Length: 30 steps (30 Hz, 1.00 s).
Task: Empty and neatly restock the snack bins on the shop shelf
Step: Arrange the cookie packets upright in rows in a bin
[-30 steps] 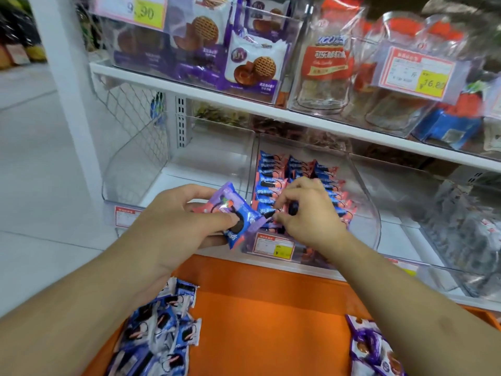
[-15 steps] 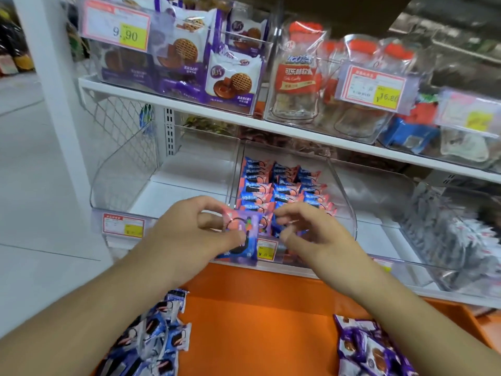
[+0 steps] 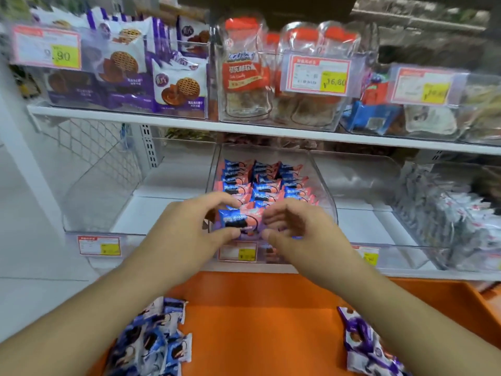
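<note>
The middle clear snack bin on the lower shelf holds neat rows of blue-and-pink snack packets. At the bin's front, my left hand holds one more blue-and-pink packet between its thumb and fingers, level with the front row. My right hand is just to the right of that packet, its fingers loosely curved, its fingertips by the packet's right end. Whether they touch it is unclear.
An empty clear bin stands to the left, another clear bin to the right, then one with grey-white packets. Below, an orange tray carries blue-white packets and purple packets. The upper shelf hangs close overhead.
My left hand brought the packet right and forward to the middle bin's front row. My right hand left the row and opened beside the packet.
</note>
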Each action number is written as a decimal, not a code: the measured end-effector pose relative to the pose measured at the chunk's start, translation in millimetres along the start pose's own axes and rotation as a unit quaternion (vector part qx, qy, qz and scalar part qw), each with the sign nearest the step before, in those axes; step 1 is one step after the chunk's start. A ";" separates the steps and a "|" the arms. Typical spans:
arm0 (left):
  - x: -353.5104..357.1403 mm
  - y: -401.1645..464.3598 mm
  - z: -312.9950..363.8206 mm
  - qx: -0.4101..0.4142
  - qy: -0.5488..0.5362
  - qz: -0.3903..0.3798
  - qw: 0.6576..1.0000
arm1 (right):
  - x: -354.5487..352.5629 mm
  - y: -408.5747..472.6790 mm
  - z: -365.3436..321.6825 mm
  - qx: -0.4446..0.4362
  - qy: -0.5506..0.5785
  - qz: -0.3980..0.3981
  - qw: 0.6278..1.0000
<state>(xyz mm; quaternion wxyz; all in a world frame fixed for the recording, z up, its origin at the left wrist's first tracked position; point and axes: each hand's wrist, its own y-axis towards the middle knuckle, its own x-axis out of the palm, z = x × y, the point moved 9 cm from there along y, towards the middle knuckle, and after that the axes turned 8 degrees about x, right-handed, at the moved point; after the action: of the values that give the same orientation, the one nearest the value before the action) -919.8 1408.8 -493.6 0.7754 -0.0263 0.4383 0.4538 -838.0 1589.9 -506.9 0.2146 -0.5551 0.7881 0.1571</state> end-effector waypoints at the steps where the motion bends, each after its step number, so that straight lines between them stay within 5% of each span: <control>1: -0.7 7.7 -1.3 0.014 0.037 -0.002 0.999 | -5.5 4.0 -1.3 -0.020 -0.055 0.024 0.998; 9: 27.7 17.9 -29.2 0.098 0.131 0.035 0.986 | -23.3 32.0 28.9 -0.047 -0.258 0.092 0.961; 15: 27.2 15.2 -41.8 0.076 0.089 0.070 0.991 | -22.9 39.3 34.5 -0.051 -0.252 0.100 0.961; 25: 36.3 7.8 -34.4 0.115 0.244 -0.022 0.963 | -25.5 25.6 33.4 -0.073 -0.238 0.085 0.965; 30: 26.2 -16.1 -2.1 0.154 0.113 -0.038 0.981 | -17.5 -7.1 13.2 -0.138 -0.207 0.017 0.968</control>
<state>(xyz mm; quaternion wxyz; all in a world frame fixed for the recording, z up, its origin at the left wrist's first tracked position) -904.1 1416.2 -519.0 0.7322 0.0259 0.5868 0.3449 -824.1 1608.0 -509.4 0.2916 -0.5213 0.7067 0.3791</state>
